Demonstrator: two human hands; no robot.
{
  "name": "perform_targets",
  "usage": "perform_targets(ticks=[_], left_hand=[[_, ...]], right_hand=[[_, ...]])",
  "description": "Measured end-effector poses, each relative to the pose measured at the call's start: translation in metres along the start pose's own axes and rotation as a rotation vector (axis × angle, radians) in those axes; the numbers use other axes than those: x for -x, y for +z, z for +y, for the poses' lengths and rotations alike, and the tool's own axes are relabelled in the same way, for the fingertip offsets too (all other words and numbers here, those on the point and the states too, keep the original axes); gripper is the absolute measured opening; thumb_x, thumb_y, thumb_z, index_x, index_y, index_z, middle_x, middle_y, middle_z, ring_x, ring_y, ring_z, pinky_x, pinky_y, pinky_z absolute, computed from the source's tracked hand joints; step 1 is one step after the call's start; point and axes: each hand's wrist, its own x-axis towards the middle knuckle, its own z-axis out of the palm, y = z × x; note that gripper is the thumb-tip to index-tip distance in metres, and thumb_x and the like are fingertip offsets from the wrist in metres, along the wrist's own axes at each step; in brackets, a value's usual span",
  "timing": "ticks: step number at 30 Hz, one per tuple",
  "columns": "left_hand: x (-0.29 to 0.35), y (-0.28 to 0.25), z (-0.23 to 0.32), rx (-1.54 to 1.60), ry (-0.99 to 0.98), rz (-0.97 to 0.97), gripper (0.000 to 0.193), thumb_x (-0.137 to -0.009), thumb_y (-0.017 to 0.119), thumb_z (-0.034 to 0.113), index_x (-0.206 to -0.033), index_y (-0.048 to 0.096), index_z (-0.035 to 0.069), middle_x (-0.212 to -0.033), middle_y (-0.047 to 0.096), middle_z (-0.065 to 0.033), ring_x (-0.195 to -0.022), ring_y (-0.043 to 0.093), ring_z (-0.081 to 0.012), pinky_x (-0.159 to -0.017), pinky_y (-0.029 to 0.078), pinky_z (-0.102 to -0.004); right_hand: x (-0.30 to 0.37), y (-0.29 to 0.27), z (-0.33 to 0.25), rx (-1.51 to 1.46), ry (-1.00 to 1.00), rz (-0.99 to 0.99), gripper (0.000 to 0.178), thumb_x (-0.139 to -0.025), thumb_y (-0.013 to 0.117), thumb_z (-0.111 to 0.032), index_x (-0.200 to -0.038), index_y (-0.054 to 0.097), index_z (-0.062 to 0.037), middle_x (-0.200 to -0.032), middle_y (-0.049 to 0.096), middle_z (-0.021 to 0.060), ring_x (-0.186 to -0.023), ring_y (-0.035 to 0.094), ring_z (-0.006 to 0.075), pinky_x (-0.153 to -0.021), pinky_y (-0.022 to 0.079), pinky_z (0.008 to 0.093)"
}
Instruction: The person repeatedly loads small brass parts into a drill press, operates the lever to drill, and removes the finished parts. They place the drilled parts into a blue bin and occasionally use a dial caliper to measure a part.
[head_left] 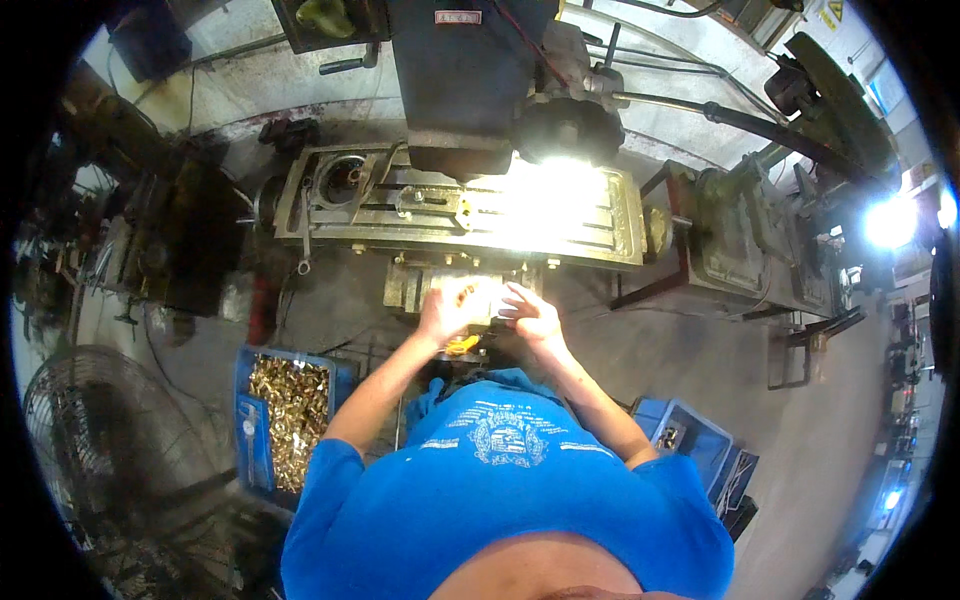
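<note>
My left hand (447, 312) is in front of the machine table, its fingers curled round a few small brass-coloured pieces (466, 292). Glare washes out their exact shape. Close by on the right, my right hand (535, 318) points its fingers toward the left one; they look apart, and no thing can be made out in them. Below the hands shows a yellow item (461, 345), partly hidden. Beyond them lies the slotted metal machine table (335, 225), with a clamped fixture (432, 203) on it under a bright lamp.
A dark machine head (465, 100) hangs over the table. At my left stands a blue crate (243, 375) full of brass-coloured parts (300, 405), with a caliper (250, 430) at its side. Another blue bin (705, 440) is at my right. A large fan (110, 430) stands far left.
</note>
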Motion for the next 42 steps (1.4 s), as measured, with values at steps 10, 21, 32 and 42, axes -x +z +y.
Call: perform_targets(ticks=[10,21,32,42], left_hand=[[-0.135,0.003,-0.060,-0.239,0.032,0.112,0.013,-0.074,0.059,0.015,-0.077,0.064,0.004,-0.061,0.062,-0.0121,-0.058,0.063,-0.0220,-0.053,0.048,-0.0319],[-0.148,0.010,-0.060,-0.430,-0.032,0.196,0.016,-0.075,0.056,0.029,-0.079,0.067,0.019,-0.066,0.064,-0.0076,-0.065,0.063,-0.0282,-0.060,0.048,-0.0383],[-0.120,-0.004,-0.063,-0.482,-0.189,0.247,0.049,-0.073,0.059,0.053,-0.067,0.063,0.005,-0.068,0.063,-0.0167,-0.067,0.063,-0.0337,-0.060,0.048,-0.0432],[-0.123,0.008,-0.058,-0.488,-0.390,0.335,0.048,-0.071,0.059,0.050,-0.071,0.066,0.002,-0.072,0.064,-0.0190,-0.073,0.065,-0.0343,-0.063,0.050,-0.0431]], right_hand=[[0.097,-0.058,0.002,0.065,0.146,0.224,0.044,-0.072,0.047,-0.003,-0.114,0.054,0.0039,-0.101,0.062,0.0174,-0.084,0.062,0.0212,-0.072,0.050,0.0291],[0.141,-0.081,0.008,0.028,0.176,0.406,0.041,-0.069,0.051,-0.006,-0.108,0.058,0.0028,-0.096,0.063,0.0158,-0.079,0.063,0.0209,-0.071,0.051,0.0295],[0.163,-0.002,-0.261,1.175,-0.759,0.399,0.051,-0.055,0.052,-0.004,-0.105,0.061,0.0009,-0.100,0.063,0.0131,-0.092,0.060,0.0246,-0.085,0.045,0.0356],[0.192,0.090,-0.426,3.068,-0.298,0.940,0.077,-0.058,0.057,-0.009,-0.133,0.038,-0.0061,-0.127,0.046,0.0201,-0.120,0.039,0.0379,-0.105,0.025,0.0454]])
